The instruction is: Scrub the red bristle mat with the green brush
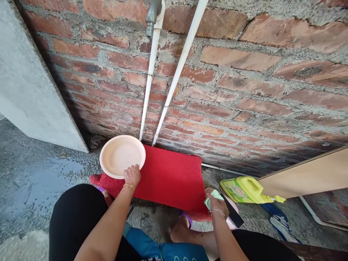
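My left hand (132, 175) is closed on the near rim of a pale peach plastic basin (119, 156). The basin sits at the left end of a red mat (171, 177) with a fluffy edge. Over the mat's right end, my right hand (219, 206) grips a small light green block (216, 194); its exact kind does not show. Right under that hand lies a pink dish or basin (236, 207), mostly covered, with a long flat black object (234, 214) across it.
A yellow detergent jug (241, 189) lies on its side at the right, near a blue slipper (280, 221) and a leaning board (307, 174). White pipes (179, 69) and a tap (151, 21) run along the brick wall. A grey slab (35, 76) leans at left beside wet floor (51, 177).
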Motion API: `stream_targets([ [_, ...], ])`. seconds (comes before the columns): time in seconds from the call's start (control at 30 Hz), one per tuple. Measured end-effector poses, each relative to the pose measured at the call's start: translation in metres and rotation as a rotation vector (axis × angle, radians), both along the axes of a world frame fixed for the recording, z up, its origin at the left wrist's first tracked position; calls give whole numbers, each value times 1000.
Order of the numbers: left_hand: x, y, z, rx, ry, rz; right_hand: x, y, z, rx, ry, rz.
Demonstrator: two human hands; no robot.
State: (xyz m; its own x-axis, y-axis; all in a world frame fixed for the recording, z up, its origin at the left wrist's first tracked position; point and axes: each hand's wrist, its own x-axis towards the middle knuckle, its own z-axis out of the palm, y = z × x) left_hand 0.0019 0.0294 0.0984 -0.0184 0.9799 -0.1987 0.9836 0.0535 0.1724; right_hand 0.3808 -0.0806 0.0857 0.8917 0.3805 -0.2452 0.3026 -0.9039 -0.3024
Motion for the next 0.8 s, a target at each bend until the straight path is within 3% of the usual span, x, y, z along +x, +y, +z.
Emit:
stream_targets([
  [0.1, 0, -1, 0, 9, -3, 1, -13, 15, 6, 0, 44, 34],
  [0.23, 0, -2, 1, 12, -9, -4, -79, 67, 7, 49, 91, 234],
  [0.43, 0, 0, 3, -2, -4, -11, -213, 128, 5, 8, 118, 749],
  [0.53, 0, 1, 3, -5, 2, -12, -246, 139, 3, -11, 100, 981],
  [0.6, 1, 1, 3, 3, 6, -12, -247, 142, 1, -16, 81, 1077],
  [0.67, 1, 1, 2, 9, 7, -12, -230, 143, -1, -27, 57, 1070],
  [0.8, 1, 1, 0, 8, 13, -2, -158, 131, -5, -37, 26, 829],
])
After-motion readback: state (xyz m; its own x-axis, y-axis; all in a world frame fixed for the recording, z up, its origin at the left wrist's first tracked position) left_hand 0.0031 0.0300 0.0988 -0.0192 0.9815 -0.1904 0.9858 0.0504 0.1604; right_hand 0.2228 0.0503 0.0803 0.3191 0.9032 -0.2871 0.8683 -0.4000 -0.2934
